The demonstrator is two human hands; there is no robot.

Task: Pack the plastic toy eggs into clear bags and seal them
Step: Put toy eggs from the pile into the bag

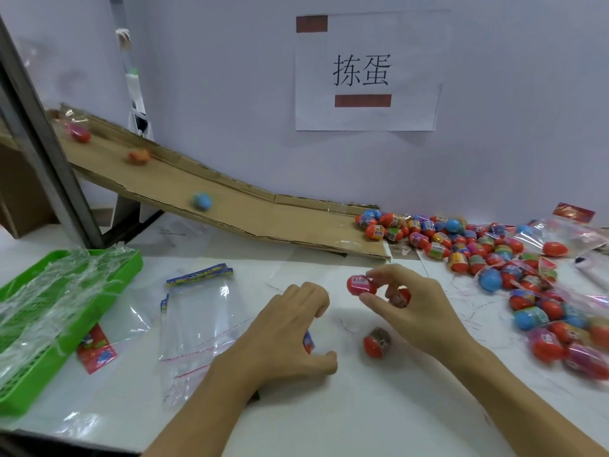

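Now my right hand (415, 311) pinches a red plastic toy egg with a pink label (361, 285) at frame centre, its long axis lying left-right, with a second egg (400, 297) tucked behind my fingers. My left hand (286, 331) curls over another egg (308, 343). A loose red egg (376, 342) lies between them. Clear bags (197, 321) lie lower left beside a green plastic basket (49, 328); a cardboard ramp (230, 206) slants from upper left towards the egg pile (494, 255) at right.

A red plastic toy egg (361, 285) is pinched by the right hand (410, 306) above the white tabletop (379, 407); another red egg (376, 343) lies below, beside the curled left hand (290, 328). Clear bags (201, 319) lie leftward.
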